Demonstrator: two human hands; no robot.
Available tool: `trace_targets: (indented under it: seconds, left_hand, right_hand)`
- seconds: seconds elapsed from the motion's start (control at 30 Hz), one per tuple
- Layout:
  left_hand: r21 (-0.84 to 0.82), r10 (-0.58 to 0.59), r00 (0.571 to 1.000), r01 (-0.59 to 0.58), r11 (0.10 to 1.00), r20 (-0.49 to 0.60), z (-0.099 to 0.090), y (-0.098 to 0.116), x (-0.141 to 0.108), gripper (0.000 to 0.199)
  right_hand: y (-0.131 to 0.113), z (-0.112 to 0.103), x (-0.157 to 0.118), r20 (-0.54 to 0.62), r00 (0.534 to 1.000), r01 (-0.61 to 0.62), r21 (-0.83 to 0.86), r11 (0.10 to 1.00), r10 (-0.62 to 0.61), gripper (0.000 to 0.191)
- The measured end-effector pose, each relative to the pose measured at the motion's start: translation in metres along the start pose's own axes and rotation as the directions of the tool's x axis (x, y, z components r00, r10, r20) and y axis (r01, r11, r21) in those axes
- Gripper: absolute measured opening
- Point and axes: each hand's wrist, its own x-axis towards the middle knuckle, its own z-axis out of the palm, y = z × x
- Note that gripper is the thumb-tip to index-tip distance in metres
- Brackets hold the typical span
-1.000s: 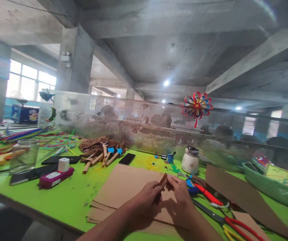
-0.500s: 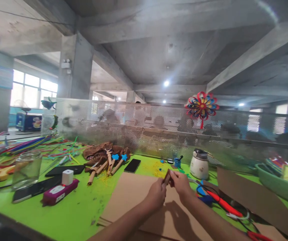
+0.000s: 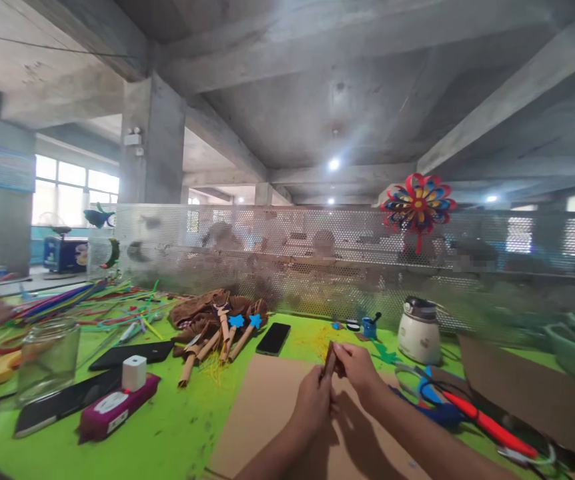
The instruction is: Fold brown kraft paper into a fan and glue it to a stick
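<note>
Left hand [image 3: 313, 395] and right hand [image 3: 356, 365] close together near centre, fingers curled inward, fingertips pinched. Both forearms reach in from near edge, angled toward each other.

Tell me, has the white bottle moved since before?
No. The white bottle stands in the same spot on the green table, right of the little blue pot, near the mesh screen. Only the view shifted.

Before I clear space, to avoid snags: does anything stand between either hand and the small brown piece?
Nothing visible: the left hand and right hand both touch the brown piece directly, above the cardboard sheet.
</note>
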Motion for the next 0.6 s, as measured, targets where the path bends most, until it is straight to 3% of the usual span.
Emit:
trace_targets:
  seconds: [0.13, 0.27, 0.33, 0.4, 0.5, 0.6]
  left_hand:
    - [-0.217, -0.086, 0.987, 0.114, 0.970, 0.133, 0.001, -0.006, 0.001, 0.033]
    - [-0.323, -0.133, 0.977, 0.182, 0.929, 0.169, 0.001, -0.005, -0.002, 0.019]
    - [-0.380, -0.118, 0.985, 0.157, 0.912, 0.124, -0.001, 0.000, -0.003, 0.011]
    - [-0.433, -0.120, 0.992, 0.126, 0.893, 0.040, -0.003, 0.007, -0.003, 0.005]
    - [-0.487, -0.154, 0.984, 0.094, 0.868, -0.085, -0.010, 0.017, -0.001, 0.006]
    - [-0.500, -0.172, 0.968, 0.058, 0.864, -0.185, -0.016, 0.023, 0.002, 0.010]
  right_hand:
    - [-0.004, -0.005, -0.003, 0.101, 0.994, -0.043, -0.018, 0.999, 0.044, 0.041]
    - [-0.006, -0.016, 0.005, 0.223, 0.966, -0.116, -0.080, 0.990, 0.132, 0.040]
    - [-0.005, -0.025, 0.020, 0.235, 0.958, -0.137, -0.128, 0.982, 0.164, 0.038]
    - [-0.003, -0.037, 0.041, 0.176, 0.969, -0.141, -0.190, 0.972, 0.175, 0.036]
    - [0.007, -0.055, 0.073, 0.069, 0.981, -0.148, -0.331, 0.932, 0.180, 0.031]
    - [0.021, -0.064, 0.095, 0.044, 0.979, -0.153, -0.492, 0.857, 0.200, 0.023]
